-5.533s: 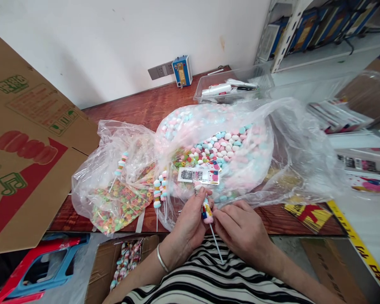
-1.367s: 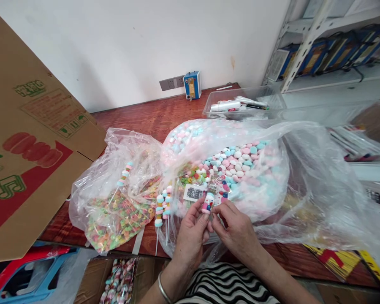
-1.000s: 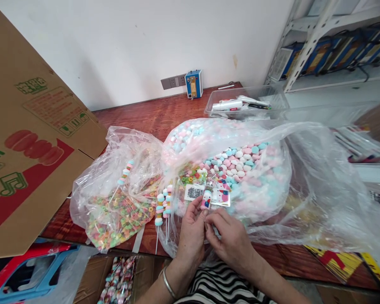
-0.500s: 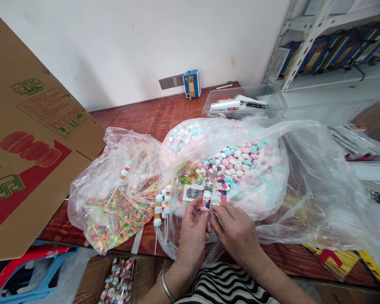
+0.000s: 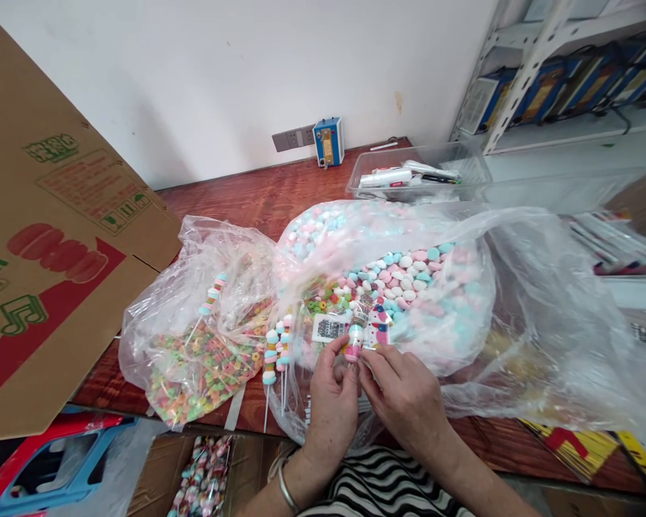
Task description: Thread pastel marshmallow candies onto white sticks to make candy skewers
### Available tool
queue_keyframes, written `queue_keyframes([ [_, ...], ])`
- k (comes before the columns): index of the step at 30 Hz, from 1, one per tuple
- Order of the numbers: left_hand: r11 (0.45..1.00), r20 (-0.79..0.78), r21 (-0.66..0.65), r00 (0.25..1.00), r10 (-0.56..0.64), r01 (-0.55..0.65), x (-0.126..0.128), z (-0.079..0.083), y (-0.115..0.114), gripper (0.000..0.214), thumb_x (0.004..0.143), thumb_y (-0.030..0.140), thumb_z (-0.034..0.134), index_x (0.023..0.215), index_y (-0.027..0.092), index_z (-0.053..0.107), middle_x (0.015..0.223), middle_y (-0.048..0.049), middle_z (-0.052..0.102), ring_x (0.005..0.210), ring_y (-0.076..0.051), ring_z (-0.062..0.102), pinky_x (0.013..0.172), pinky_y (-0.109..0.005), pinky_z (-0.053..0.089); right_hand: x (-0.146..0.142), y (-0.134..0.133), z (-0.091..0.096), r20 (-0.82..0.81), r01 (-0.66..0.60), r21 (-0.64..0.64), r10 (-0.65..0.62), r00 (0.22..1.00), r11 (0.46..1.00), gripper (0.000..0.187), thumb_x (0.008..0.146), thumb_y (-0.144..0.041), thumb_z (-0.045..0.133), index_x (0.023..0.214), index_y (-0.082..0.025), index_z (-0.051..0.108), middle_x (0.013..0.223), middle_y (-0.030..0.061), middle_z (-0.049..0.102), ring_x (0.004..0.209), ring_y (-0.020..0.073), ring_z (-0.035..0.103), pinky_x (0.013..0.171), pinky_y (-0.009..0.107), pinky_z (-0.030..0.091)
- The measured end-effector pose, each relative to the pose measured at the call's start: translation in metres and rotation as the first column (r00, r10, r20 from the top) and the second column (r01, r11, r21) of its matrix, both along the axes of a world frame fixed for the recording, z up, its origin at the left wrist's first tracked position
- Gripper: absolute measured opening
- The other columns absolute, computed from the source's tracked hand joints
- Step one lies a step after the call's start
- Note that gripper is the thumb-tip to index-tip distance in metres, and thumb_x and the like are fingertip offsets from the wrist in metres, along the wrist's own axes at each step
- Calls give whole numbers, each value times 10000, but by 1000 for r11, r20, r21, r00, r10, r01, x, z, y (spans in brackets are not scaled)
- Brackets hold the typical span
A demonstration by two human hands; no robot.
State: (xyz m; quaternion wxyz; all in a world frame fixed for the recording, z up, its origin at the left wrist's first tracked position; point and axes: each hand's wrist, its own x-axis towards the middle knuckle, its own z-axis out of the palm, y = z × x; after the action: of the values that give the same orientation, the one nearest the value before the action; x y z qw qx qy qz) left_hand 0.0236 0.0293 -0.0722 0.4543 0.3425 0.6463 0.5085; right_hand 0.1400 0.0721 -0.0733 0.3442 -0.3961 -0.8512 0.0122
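And here is the left hand [image 5: 331,406], palm turned inward, thumb and forefinger pinched tight around the lower end of a pink, white and blue candy skewer in clear film [image 5: 354,343], held upright, leaning slightly right; the right hand [image 5: 406,391] comes in beside it, fingers curled and fingertips drawn together at the skewer's base, though whether they grip film or stick I cannot tell. Count them: one skewer in hand, one pastel marshmallow skewer [image 5: 214,294] lying on the left-hand bag, at least two overlapping striped skewers [image 5: 270,357] just right of that. Two clear plastic bags: one of small multicoloured rings [image 5: 204,380], one of pastel marshmallows [image 5: 463,287], the latter filling the red-brown wooden table [image 5: 237,190] straight ahead. Flat printed wrapping [image 5: 329,327] lies right behind the held skewer. A tall brown cardboard box [image 5: 59,208] blocks the left side; a clear plastic tray [image 5: 476,172] sits behind.
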Motion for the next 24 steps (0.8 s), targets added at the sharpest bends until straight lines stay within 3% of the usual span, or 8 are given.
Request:
queue_keyframes([
  [4, 996, 71, 45, 995, 70, -74, 1, 1, -2, 426, 813, 274, 660, 1230, 212, 601, 713, -15, 600, 588, -145, 486, 580, -253, 411, 1, 0, 1, 59, -19, 8, 19, 998, 1000, 183, 980, -209, 489, 954, -147, 659, 825, 89, 660, 692, 207, 513, 651, 336, 351],
  [11, 986, 313, 28, 938, 148, -165, 3, 3, -1, 402, 729, 203, 732, 1125, 233, 673, 808, -59, 656, 642, -181, 523, 587, -269, 413, -1, 4, -4, 99, -6, 15, 5, 995, 1000, 209, 972, -171, 465, 853, -160, 637, 749, 79, 619, 679, 209, 501, 630, 341, 356],
  [20, 995, 126, 27, 987, 96, -100, 1, 7, 1, 393, 797, 228, 664, 1188, 217, 632, 851, -58, 680, 638, -164, 558, 620, -271, 439, -2, 3, -13, -8, -93, -30, 93, 996, 995, 218, 963, -148, 440, 822, -152, 606, 783, 93, 601, 738, 216, 529, 664, 323, 422],
  [24, 997, 98, -18, 992, 82, -81, 2, 7, 3, 396, 822, 228, 631, 1215, 202, 596, 721, -12, 642, 618, -150, 556, 630, -260, 442, -4, 4, -14, -60, -114, -51, 111, 992, 992, 209, 960, -160, 428, 823, -166, 586, 763, 75, 583, 722, 207, 529, 655, 315, 438],
])
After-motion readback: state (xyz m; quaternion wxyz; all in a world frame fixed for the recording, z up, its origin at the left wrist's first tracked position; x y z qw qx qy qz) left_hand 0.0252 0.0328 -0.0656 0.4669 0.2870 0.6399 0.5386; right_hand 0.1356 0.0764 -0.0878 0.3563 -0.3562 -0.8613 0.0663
